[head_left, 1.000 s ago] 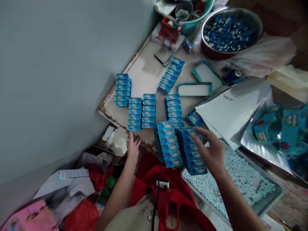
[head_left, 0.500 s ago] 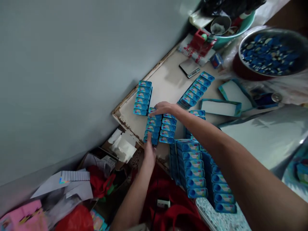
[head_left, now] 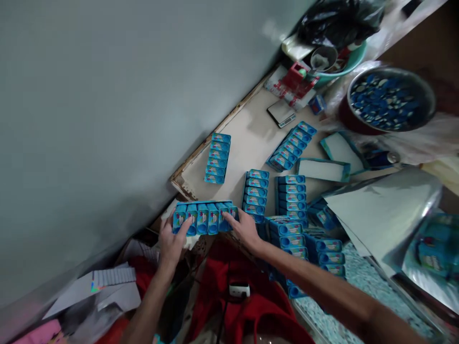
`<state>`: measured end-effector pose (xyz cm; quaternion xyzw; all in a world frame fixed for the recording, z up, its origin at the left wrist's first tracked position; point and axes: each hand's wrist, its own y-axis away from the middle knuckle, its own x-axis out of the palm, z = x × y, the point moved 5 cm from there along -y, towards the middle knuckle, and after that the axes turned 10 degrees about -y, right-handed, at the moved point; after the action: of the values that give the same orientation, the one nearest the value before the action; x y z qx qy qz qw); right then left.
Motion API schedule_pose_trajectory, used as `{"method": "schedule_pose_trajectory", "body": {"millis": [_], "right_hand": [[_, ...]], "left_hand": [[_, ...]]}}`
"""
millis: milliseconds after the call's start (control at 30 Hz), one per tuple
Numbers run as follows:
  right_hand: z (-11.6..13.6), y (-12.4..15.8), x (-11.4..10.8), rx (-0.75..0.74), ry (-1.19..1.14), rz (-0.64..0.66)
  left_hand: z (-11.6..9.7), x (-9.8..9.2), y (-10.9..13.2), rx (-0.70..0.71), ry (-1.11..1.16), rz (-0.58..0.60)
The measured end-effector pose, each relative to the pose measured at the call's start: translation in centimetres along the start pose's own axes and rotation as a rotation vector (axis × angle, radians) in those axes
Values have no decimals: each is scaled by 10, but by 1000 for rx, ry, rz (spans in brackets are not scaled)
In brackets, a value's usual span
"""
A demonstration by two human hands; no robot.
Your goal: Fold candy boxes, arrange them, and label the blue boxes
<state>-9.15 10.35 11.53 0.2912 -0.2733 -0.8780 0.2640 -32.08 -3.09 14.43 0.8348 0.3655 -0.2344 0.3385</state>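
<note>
Boxes (head_left: 204, 219) in a row, clamped endwise between your left hand (head_left: 171, 241) and right hand (head_left: 244, 229); other stacks (head_left: 255, 193) crowd just right.

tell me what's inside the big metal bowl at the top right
The metal bowl holds a heap of small blue and white round pieces, too blurred to identify. Only the top layer shows; anything beneath it, and the bowl's bottom, is covered.

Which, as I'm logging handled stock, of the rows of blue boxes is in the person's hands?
The sideways row nearest the person, held between left hand and right hand at the table corner; the other rows lie on the table untouched.
</note>
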Motion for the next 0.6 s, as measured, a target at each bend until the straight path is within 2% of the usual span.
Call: {"method": "schedule_pose_trajectory", "body": {"millis": [67,133,200,267,300,367,433,500,600], "right_hand": [[5,11,-2,-9,-303,-132],[20,11,-18,-75,-508,-270],[38,-1,-42,-153,-629,-399],[53,-26,-67,-212,-742,-493],[58,-43,-78,-226,-816,-531],[62,-83,-97,-196,-968,-593],[57,-128,-108,-69,-1070,-634],[50,-171,-114,87,-1105,-659],[40,-217,-119,221,-1019,-676]], "left_hand": [[-44,-13,-13,184,-178,20],[-95,-14,-20,382,-240,0],[-151,-3,-32,570,-233,-41],[-207,25,-56,730,-225,-42],[-235,46,-74,809,-231,-15],[-287,100,-116,949,-258,57],[-329,163,-163,1014,-281,153],[-356,228,-205,977,-320,292],[-367,309,-249,801,-398,532]]}}
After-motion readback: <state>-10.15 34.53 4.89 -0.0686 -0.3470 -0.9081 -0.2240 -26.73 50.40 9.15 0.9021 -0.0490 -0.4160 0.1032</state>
